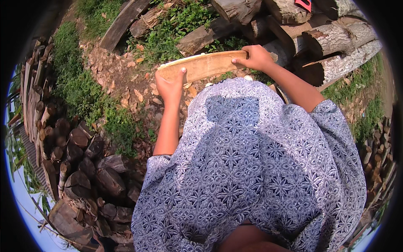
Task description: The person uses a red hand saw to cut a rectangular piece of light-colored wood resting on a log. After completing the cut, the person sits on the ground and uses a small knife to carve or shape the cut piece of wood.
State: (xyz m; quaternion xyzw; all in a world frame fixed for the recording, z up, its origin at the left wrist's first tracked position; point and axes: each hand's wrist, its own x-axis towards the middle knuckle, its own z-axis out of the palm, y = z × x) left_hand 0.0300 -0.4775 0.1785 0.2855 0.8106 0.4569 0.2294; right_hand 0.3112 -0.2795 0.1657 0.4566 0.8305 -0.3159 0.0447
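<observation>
1. Out in front of your chest, above the bare ground, you hold a pale split wooden slab (203,66) level and crosswise, its flat cut face turned up toward you.
2. Your left hand (170,86) is clamped on the slab's left end: the thumb lies on top of the cut face and the other fingers wrap beneath it, out of sight.
3. Your right hand (256,57) is clamped on the slab's right end, fingers curled over the far edge and the thumb pressed along the near edge.
4. Both of your forearms come up from the lower part of the view, out of the short sleeves of your blue-and-white patterned garment (252,168), which fills most of the lower frame.
5. Below the slab, the ground (121,80) is reddish-brown earth scattered with wood chips and dry leaves, and patches of green weeds (84,92) grow to your left.
6. Beyond the slab, a heap of heavy logs (336,42) lies at the top right, some with rough bark, some with dark split faces; more logs and planks lie across the top, among greenery.
7. To your left, a stack of cut firewood (79,164) shows its round and split ends, and it stands well apart from your hands.
8. Far to your right, another row of thin stacked sticks (380,155) follows the rim of the view.
</observation>
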